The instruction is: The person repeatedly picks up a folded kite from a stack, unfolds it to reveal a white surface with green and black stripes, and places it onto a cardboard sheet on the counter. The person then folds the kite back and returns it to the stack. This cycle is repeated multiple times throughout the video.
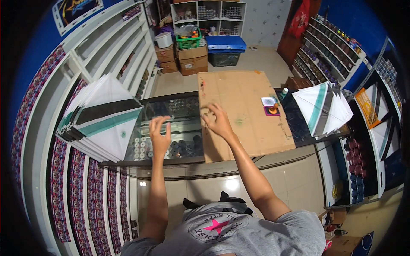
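Left hand (159, 134)'s loosely spread, striped stack (112, 112) at its nine o'clock; right hand (219, 121)'s half-curled, gap showing, cardboard (252, 132) at three.

At the back of the room I can see a white cubby shelf (221, 20) against star-patterned wallpaper (267, 23). In front of it, a green basket (188, 44) heaped with odds and ends sits on cardboard boxes (193, 64), with a white tub (164, 41) to its left and a dark bin (224, 59) under a blue lid (225, 44) to its right. On my right, something red (300, 19) hangs by a brown door (287, 40). Dark red rolls (354, 155) stand above blue ones (356, 187) farther down, and tiles cover the floor (294, 177).
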A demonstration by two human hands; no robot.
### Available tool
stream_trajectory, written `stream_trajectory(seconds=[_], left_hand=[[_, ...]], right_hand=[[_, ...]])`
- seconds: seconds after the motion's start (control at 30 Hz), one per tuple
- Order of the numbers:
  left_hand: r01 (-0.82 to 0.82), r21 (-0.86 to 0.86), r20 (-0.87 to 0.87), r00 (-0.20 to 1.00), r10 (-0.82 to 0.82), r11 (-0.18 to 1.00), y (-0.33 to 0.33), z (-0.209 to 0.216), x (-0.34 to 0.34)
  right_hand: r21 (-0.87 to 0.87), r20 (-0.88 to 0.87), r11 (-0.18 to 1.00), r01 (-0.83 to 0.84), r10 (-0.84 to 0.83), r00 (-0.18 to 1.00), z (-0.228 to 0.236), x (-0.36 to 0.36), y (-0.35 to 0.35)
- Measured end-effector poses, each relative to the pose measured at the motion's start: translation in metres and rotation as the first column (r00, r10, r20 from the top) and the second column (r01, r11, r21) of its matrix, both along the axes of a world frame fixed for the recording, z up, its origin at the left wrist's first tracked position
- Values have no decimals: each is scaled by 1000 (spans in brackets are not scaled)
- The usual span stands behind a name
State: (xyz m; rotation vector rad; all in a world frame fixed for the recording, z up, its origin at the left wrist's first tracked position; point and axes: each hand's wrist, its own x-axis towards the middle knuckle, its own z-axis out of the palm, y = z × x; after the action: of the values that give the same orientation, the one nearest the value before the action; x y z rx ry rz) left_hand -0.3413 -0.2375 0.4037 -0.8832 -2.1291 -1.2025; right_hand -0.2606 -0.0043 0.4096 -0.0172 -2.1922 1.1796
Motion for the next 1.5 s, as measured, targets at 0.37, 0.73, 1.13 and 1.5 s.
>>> stream_trajectory(seconds=[0.37,0.73,1.13,1.5], left_hand=[[427,186,696,578,-426,885,63,-165,176],[790,-214,964,74,256,574,-75,-427,231],[854,-250,965,180,191,456,-21,-402,237],[819,-201,965,70,254,537,98,-412,286]], right_hand=[[-119,548,990,73,4,836,-158,217,45],[-295,955,888,354,277,101,-367,359,19],[-185,976,908,375,125,177,-388,406,41],[-140,985,878,458,76,156,-403,486,137]])
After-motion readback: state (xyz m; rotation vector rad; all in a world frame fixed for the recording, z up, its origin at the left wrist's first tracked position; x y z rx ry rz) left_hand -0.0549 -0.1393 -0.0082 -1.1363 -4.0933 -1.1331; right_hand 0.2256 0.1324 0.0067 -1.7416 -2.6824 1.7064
